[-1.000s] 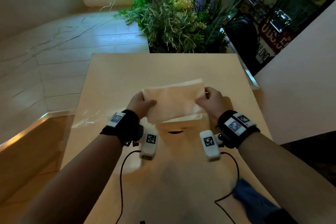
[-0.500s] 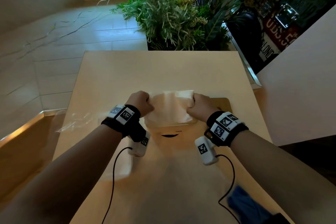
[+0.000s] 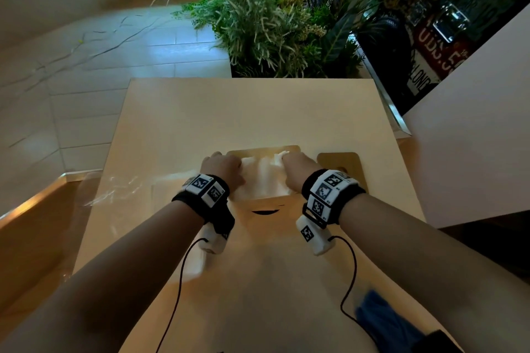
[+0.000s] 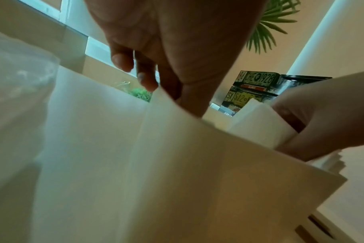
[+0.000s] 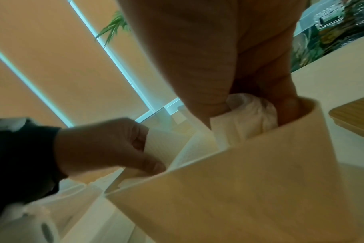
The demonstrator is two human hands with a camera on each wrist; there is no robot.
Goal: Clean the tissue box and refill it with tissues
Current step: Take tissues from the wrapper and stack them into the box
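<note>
A cream tissue box (image 3: 266, 210) with a smile mark on its front stands open-topped in the middle of the table. A folded stack of white tissues (image 3: 262, 178) sits bent in its opening. My left hand (image 3: 229, 172) grips the stack's left end and my right hand (image 3: 294, 167) grips the right end, both with curled fingers at the rim. In the right wrist view my right hand (image 5: 249, 102) pinches crumpled tissues (image 5: 251, 111) inside the box wall (image 5: 239, 180). The wooden lid (image 3: 341, 165) lies flat just right of the box.
A crumpled clear plastic wrapper (image 3: 114, 195) lies at the table's left edge. A blue cloth (image 3: 381, 321) sits at the near right. Potted plants (image 3: 275, 17) stand beyond the far edge, and a white panel (image 3: 473, 123) rises on the right.
The tissue stack, held flat above the box a second ago, has been bent and lowered into the opening. Both hands moved down and closer together.
</note>
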